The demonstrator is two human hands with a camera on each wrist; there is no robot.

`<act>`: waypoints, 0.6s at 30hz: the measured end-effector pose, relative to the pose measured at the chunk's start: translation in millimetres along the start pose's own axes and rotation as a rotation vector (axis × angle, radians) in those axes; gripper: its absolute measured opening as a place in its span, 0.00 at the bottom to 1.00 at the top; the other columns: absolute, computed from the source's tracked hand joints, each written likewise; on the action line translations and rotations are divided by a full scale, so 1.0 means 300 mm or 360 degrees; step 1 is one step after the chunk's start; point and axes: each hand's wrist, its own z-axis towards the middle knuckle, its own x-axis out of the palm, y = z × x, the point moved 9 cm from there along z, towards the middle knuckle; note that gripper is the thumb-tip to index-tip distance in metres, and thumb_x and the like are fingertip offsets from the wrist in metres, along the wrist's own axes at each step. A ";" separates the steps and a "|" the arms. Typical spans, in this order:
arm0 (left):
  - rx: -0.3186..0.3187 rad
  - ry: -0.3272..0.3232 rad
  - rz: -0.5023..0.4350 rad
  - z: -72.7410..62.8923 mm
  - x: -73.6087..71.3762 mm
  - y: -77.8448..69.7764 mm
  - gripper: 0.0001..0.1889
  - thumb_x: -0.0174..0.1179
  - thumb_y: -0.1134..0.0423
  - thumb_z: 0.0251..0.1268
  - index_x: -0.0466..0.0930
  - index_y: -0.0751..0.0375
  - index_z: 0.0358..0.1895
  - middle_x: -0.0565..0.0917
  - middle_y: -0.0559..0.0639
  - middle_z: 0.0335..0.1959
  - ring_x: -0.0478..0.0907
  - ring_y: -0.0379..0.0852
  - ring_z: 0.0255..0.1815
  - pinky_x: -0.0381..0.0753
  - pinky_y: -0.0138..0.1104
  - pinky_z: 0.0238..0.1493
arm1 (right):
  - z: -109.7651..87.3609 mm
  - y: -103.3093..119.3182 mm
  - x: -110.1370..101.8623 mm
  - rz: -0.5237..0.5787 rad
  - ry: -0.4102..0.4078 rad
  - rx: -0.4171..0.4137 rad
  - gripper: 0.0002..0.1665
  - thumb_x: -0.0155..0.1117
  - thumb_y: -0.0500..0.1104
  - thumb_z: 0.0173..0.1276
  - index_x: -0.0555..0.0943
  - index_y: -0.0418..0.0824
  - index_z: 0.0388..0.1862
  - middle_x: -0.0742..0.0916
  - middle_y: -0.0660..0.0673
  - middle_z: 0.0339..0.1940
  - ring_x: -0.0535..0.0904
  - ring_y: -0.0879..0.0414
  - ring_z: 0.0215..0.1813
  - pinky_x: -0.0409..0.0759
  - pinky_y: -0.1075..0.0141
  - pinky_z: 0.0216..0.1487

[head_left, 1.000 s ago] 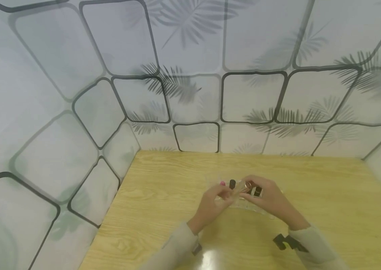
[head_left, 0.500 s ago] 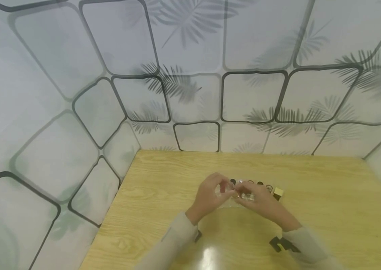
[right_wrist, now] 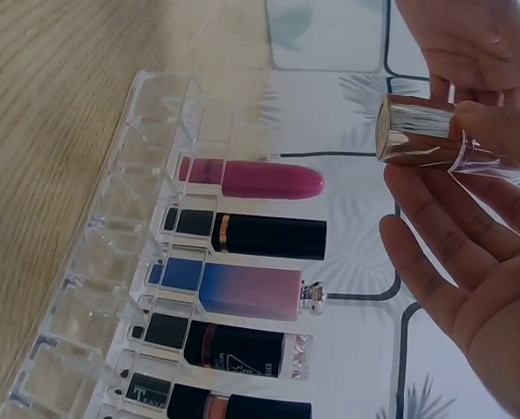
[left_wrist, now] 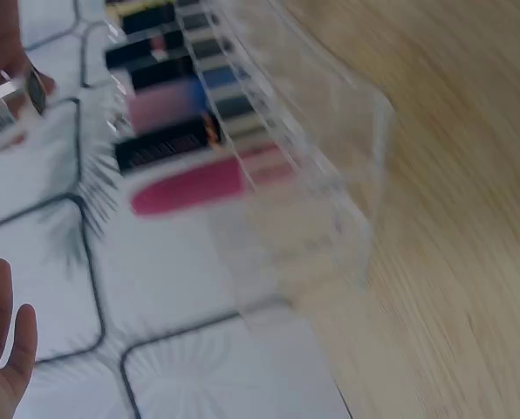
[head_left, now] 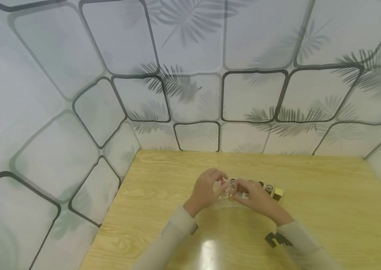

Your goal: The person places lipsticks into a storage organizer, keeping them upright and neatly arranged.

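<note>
My right hand (head_left: 256,198) pinches a lipstick tube (right_wrist: 417,131) between thumb and fingers. The tube has a shiny rose-gold end and a clear part that runs back into the hand. Left of it, my left hand (head_left: 207,189) is held apart from the tube with loosely bent fingers and nothing in them. Below both hands stands a clear lipstick organizer (right_wrist: 77,288). In its back row are a pink lipstick (right_wrist: 273,181), a black tube with a gold band (right_wrist: 273,236), and a blue-to-pink tube (right_wrist: 251,292) with a silvery knob.
More dark tubes (right_wrist: 238,349) stand in the organizer, and its front slots hold nothing. A gold-topped black tube (head_left: 278,193) is at its right end. The wooden table (head_left: 163,180) meets a patterned wall (head_left: 197,137) behind and on the left.
Both hands have shifted left over the organizer. The left hand has come away from the tube and opened, while the right hand keeps hold of it, now more upright.
</note>
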 end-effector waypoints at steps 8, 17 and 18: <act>-0.0125 0.0156 0.0380 0.021 0.073 0.210 0.06 0.60 0.60 0.59 0.79 0.57 0.38 0.80 0.48 0.31 0.76 0.42 0.32 0.76 0.33 0.37 | 0.061 -0.020 -0.003 0.0076 -0.0006 0.0020 0.12 0.68 0.37 0.57 0.76 0.41 0.39 0.83 0.50 0.34 0.83 0.57 0.37 0.83 0.60 0.40; -0.0197 0.0380 0.0540 0.053 0.207 0.331 0.06 0.61 0.60 0.58 0.79 0.55 0.37 0.80 0.47 0.30 0.77 0.41 0.31 0.75 0.30 0.32 | 0.165 -0.009 0.053 -0.0048 0.0076 -0.0086 0.12 0.68 0.38 0.57 0.76 0.42 0.39 0.84 0.48 0.39 0.81 0.53 0.42 0.80 0.58 0.42; -0.0206 0.0418 0.0544 0.053 0.224 0.339 0.06 0.61 0.60 0.58 0.79 0.55 0.37 0.80 0.47 0.30 0.77 0.41 0.31 0.75 0.30 0.32 | 0.174 -0.009 0.062 -0.0052 0.0086 -0.0097 0.12 0.67 0.37 0.58 0.77 0.41 0.40 0.84 0.47 0.40 0.81 0.53 0.42 0.80 0.56 0.44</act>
